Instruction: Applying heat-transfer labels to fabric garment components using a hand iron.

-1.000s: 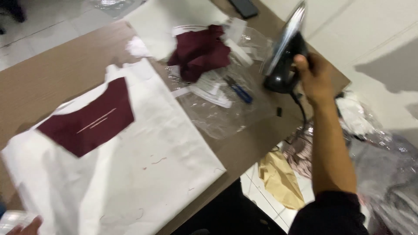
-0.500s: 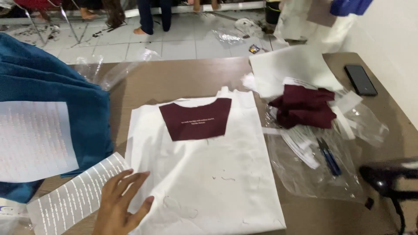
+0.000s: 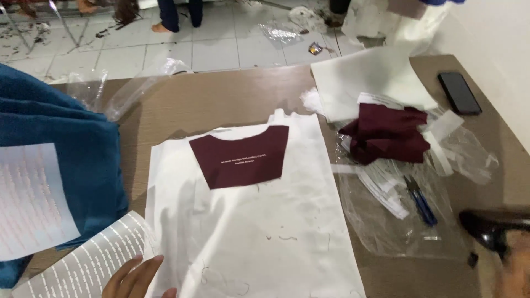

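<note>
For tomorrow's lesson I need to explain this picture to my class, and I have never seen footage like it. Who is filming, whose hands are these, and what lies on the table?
There is one view, from a camera worn on a person's head, looking down at a brown table. The left hand rests at the bottom edge on a white garment with a maroon patch, beside a printed sheet. The right hand, blurred at the lower right, appears to grip a dark iron. Also there: folded blue fabric, crumpled maroon cloth, blue snips on clear plastic, and a black phone.
</note>
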